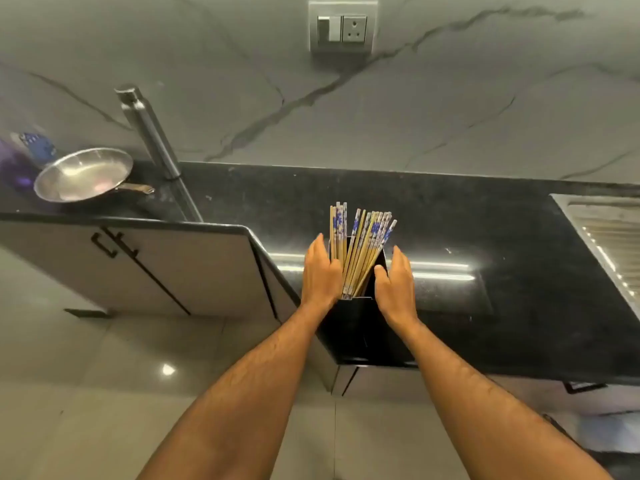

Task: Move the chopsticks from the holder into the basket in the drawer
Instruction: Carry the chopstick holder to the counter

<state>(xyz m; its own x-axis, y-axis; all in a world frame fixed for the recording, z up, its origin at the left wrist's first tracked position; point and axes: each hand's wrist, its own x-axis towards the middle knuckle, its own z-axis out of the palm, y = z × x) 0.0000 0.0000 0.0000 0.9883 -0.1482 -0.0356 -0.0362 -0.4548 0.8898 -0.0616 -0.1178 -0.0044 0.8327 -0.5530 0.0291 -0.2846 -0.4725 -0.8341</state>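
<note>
Several wooden chopsticks (360,247) with blue-and-white patterned tops stand in a tall black holder (356,327) near the front edge of the black counter. My left hand (320,275) lies flat against the holder's left side, thumb near the chopsticks. My right hand (396,282) rests against its right side, fingers extended. Both hands flank the holder at its rim; whether they grip it firmly is unclear. No drawer or basket is in sight.
A steel frying pan (83,174) sits on the counter (519,271) at far left beside a metal pole (152,136). A steel sink drainboard (609,237) lies at right. Cabinet doors (156,268) with black handles run below the counter. A wall socket (343,27) is above.
</note>
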